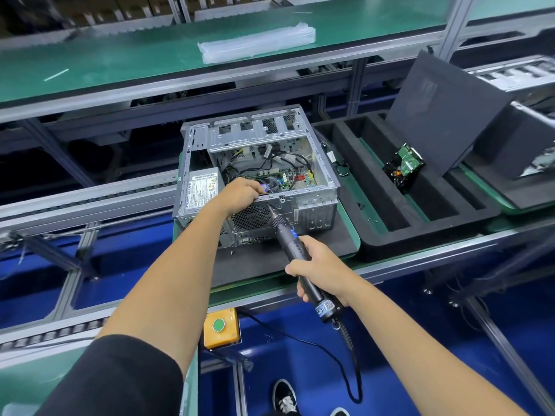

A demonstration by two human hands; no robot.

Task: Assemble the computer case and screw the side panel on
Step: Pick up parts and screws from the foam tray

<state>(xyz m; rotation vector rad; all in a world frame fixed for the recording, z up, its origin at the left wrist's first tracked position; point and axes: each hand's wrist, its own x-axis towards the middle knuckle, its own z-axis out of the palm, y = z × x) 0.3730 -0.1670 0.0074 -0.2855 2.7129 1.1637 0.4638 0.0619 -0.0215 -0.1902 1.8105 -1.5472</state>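
The computer case (258, 175) is lying open-side-up on a dark mat (240, 259) on the green worktop (350, 187), its rear face turned toward the person. The left hand (241, 195) is gripping the case's top rear edge, fingers curled over the rim into the interior. The right hand (319, 270) is wrapping its fingers tight around a black electric screwdriver (295, 250), whose bit is touching the rear panel just above the fan grille.

If the bit is sitting off-centre on the screw, it is likely to slip and skid across the sheet metal, possibly toward the left hand, which is holding very near. The driver's cable (350, 352) is hanging in a loop by the person's shoe and could snag. The dark side panel (444, 115) is leaning well apart to the right, not yet fitted.

The power supply (202, 190) is carrying a printed label with warning symbols, but its text is too small to read; a sticker on the driver's handle is equally illegible.
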